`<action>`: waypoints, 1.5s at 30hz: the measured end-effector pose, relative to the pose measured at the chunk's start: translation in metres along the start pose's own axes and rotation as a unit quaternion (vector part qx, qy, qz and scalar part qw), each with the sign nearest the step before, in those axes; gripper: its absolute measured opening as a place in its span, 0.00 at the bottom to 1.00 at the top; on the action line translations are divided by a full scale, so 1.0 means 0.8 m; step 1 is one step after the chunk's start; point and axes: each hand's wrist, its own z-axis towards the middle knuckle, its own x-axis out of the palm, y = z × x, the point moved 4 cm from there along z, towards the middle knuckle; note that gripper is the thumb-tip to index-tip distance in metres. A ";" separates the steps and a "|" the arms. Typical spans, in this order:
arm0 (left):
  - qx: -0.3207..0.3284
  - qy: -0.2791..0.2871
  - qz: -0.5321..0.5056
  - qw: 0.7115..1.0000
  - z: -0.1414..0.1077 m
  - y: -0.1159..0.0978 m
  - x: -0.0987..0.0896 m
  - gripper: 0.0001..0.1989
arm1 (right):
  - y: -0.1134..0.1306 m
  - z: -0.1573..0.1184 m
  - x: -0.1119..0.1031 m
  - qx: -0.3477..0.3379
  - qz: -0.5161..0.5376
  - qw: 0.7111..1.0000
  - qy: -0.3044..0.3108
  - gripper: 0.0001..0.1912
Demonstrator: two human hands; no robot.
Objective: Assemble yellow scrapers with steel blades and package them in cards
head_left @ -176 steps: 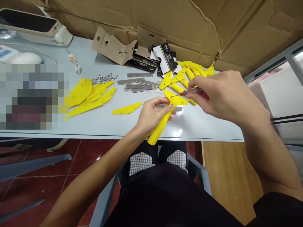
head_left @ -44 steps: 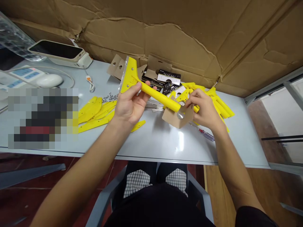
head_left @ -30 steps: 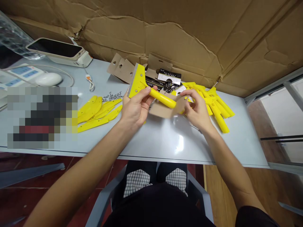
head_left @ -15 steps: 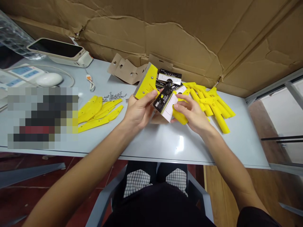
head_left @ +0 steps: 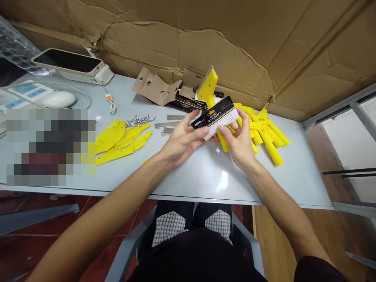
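Between my hands is a black and white card package (head_left: 216,116) around a yellow scraper (head_left: 208,87). The scraper's blade end points up and away above the card, and its yellow handle shows below. My left hand (head_left: 186,137) pinches the card's left end, thumb on the white face. My right hand (head_left: 238,137) grips the right end, its thumb on the white part near the handle. Further right lies a pile of yellow handles (head_left: 272,145). Metal blades (head_left: 167,124) lie beyond my left hand.
Yellow flat pieces (head_left: 117,139) and small screws (head_left: 141,120) lie on the left of the table (head_left: 190,180). Folded cards (head_left: 157,88) rest against the cardboard wall (head_left: 223,51). A phone (head_left: 67,61), a mouse (head_left: 59,99) and a power strip (head_left: 31,92) sit far left.
The scraper has turned from lying leftward to pointing up, with the card now level across it. My left hand has moved from the blade end to the card's left end. Metal blades have come into view.
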 end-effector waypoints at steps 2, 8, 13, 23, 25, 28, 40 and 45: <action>-0.003 0.003 0.003 1.000 0.000 0.005 0.002 0.35 | -0.001 -0.001 0.003 -0.010 0.014 1.000 0.001 0.48; 0.049 -0.054 -0.012 0.997 0.009 0.005 -0.011 0.23 | -0.006 -0.006 0.017 0.071 0.102 0.987 0.103 0.31; 0.057 -0.048 -0.050 0.996 0.010 0.002 -0.008 0.22 | -0.010 -0.005 0.016 0.112 0.125 0.975 0.148 0.24; 0.123 -0.080 -0.060 0.987 0.015 -0.022 -0.020 0.25 | -0.017 -0.016 0.017 0.144 0.067 0.959 0.233 0.27; 0.125 -0.086 -0.057 0.987 0.015 -0.025 -0.022 0.19 | -0.016 -0.018 0.017 0.135 0.038 0.956 0.257 0.23; 0.118 -0.102 -0.059 0.986 0.014 -0.028 -0.024 0.13 | -0.014 -0.019 0.016 0.128 0.019 0.951 0.280 0.20; 0.095 -0.114 -0.037 0.988 0.012 -0.017 -0.016 0.12 | -0.005 -0.013 0.017 0.122 0.016 0.980 0.157 0.26; 0.079 -0.106 0.001 0.991 0.014 -0.015 -0.019 0.14 | 0.006 -0.011 0.009 0.114 -0.007 0.983 0.145 0.23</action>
